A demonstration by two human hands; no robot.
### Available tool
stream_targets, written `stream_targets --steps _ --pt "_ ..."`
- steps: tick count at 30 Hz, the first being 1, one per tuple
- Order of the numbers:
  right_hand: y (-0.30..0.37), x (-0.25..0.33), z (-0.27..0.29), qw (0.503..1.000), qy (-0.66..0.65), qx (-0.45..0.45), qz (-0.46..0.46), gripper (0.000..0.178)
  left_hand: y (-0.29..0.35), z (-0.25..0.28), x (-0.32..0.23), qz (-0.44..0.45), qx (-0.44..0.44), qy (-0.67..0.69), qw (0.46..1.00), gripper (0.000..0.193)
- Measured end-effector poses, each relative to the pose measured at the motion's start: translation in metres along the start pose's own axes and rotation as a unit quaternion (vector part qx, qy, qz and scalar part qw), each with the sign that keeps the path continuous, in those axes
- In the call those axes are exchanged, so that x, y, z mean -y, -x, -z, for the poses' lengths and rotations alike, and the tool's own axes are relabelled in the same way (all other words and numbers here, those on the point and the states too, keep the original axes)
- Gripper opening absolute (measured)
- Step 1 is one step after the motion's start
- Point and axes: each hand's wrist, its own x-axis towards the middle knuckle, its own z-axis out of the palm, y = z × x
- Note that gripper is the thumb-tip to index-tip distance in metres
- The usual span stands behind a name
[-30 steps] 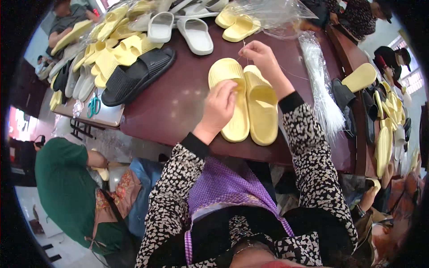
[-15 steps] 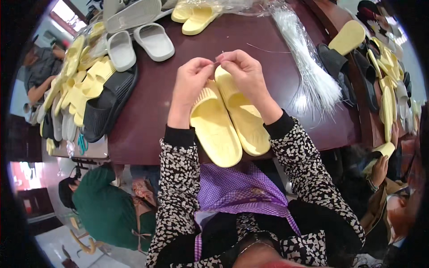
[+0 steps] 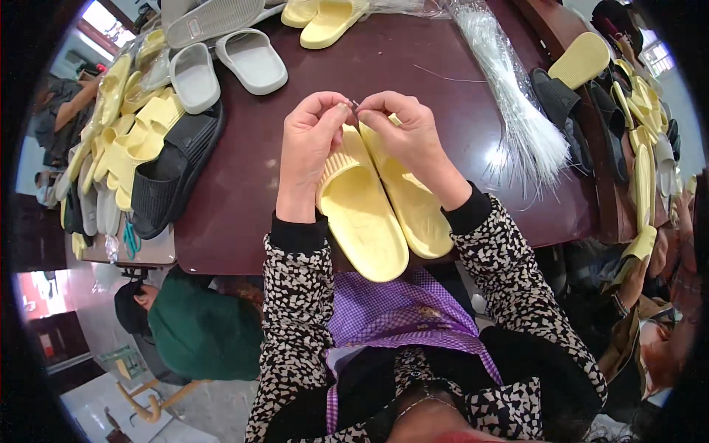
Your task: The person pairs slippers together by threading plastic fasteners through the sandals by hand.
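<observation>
Two pale yellow slide slippers lie side by side on the dark red table, toes away from me: the left slipper [image 3: 369, 240] and the right slipper [image 3: 419, 218]. Above their toes, my left hand [image 3: 314, 133] pinches with thumb and forefinger. Facing it, my right hand [image 3: 402, 129] is closed in the same kind of pinch, fingertips nearly meeting the left ones. A tiny thin bit shows between the fingertips, too small to name. The toe ends of both slippers are partly hidden behind my hands.
A bundle of thin white strands [image 3: 509, 103] in clear plastic lies right of my hands, one loose strand beside it. Grey slippers [image 3: 252, 63], a black slipper [image 3: 173, 177] and piled yellow slippers [image 3: 148, 133] are at left. More slippers [image 3: 641, 177] and co-workers are at right.
My hands remain pinched together over the toes, with the fingertips shifted slightly left and nearer me. At the left, the person in green has moved a little to the right.
</observation>
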Motion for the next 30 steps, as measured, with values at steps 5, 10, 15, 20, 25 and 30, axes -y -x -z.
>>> stream_targets --steps 5,10,15,20,25,30 --pt "-0.001 0.006 0.002 1.0 0.001 -0.002 0.003 0.005 0.0 -0.001 0.002 0.009 0.009 -0.012 1.0 0.009" --pt "-0.005 0.011 0.006 0.999 0.019 -0.005 0.028 0.004 -0.002 -0.002 -0.002 0.005 0.028 -0.012 1.0 0.009" --pt "-0.006 0.01 0.004 0.999 0.013 0.009 0.029 0.003 -0.002 0.002 0.001 -0.008 0.032 -0.008 0.999 0.01" --pt "-0.004 0.007 0.001 0.999 0.018 0.005 0.042 0.002 -0.002 0.005 0.005 -0.003 0.042 -0.007 0.999 0.01" --pt "-0.002 0.007 0.0 0.999 0.016 0.014 0.024 0.002 -0.002 0.008 0.006 0.016 0.046 -0.03 0.998 0.007" --pt "-0.001 -0.003 -0.001 0.997 0.051 0.021 0.045 0.002 -0.003 0.007 0.007 0.033 0.036 -0.022 0.999 0.007"
